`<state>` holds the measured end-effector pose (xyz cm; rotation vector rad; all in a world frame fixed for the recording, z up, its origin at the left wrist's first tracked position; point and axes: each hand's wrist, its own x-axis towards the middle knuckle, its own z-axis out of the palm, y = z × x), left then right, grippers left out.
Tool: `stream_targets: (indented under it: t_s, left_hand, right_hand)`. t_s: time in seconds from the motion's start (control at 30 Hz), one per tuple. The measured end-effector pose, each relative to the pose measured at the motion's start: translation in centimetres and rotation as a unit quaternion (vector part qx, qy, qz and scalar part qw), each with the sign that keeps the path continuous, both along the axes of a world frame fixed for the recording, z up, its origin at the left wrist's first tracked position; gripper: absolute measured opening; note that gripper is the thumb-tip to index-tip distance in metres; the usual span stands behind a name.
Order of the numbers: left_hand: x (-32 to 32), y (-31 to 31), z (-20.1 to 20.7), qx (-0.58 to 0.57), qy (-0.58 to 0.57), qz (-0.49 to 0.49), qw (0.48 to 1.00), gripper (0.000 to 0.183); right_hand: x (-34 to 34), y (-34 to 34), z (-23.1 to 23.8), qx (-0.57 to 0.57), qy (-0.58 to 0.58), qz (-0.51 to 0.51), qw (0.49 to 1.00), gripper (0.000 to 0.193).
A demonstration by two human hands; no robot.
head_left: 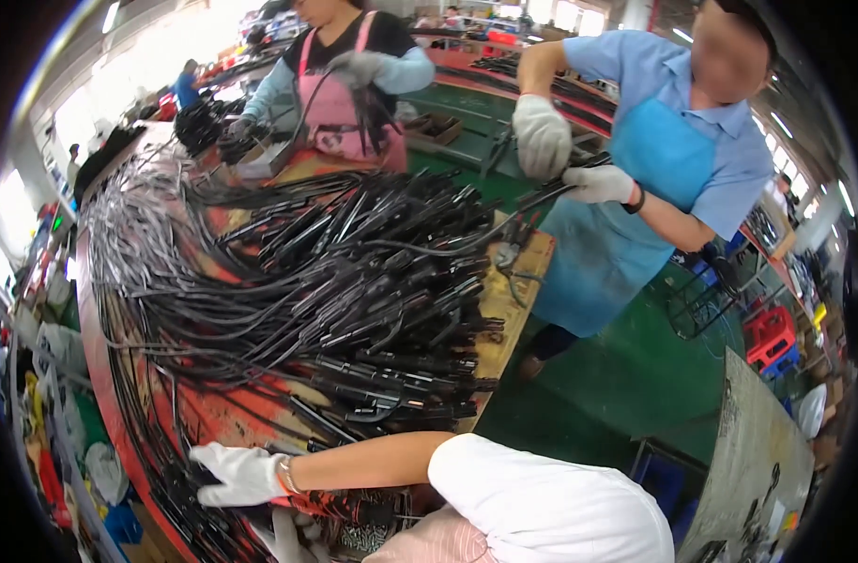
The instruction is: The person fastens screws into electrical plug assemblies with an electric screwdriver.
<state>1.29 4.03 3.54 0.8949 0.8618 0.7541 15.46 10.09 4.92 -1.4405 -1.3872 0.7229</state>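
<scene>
My right hand [243, 475], in a white glove with a band at the wrist, reaches left over black cables [171, 483] at the table's near left. Its fingers are apart, and dark cable parts lie between and beneath them. Below it, at the lower edge, shows part of my left hand [286, 537], also in a white glove; its fingers are mostly hidden. Small metal screws [365, 537] lie in a heap beside it. A large pile of black cables with black handle-like ends [382, 281] covers the table beyond my arm.
The red-topped table [251, 413] has a wooden edge strip [518, 300] holding pliers [507, 255]. Across it, a person in a blue apron [635, 188] grips a cable end with both gloved hands. Another in a pink apron [330, 103] handles cables. Red stools [770, 336] stand right.
</scene>
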Motion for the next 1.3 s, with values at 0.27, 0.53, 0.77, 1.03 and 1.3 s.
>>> stream_targets:
  t_s: [0.27,0.53,0.77,1.03,1.3]
  left_hand:
    - [-2.2,-0.1,-2.4,-0.197,-0.102,0.008,0.975,0.014]
    - [-1.7,-1.3,-1.2,-0.153,0.025,-0.020,0.988,0.017]
    - [-1.7,-1.5,-1.9,-0.147,-0.051,0.015,0.988,0.026]
    - [-2.3,-1.1,-3.1,-0.114,-0.041,-0.033,0.992,0.023]
    - [-1.7,-1.2,-2.7,-0.105,-0.017,-0.034,0.994,0.025]
  right_hand:
    - [0.2,-8.8,-2.8,0.059,-0.152,-0.039,0.986,0.054]
    - [0.6,-11.0,-4.2,0.004,-0.136,-0.046,0.990,0.052]
    - [0.2,-11.3,-4.4,-0.008,-0.154,-0.048,0.987,0.056]
    - [-0.1,-11.1,-5.5,-0.001,-0.181,-0.057,0.982,0.059]
    - [0.0,-11.2,-5.3,0.005,-0.203,-0.066,0.977,0.053]
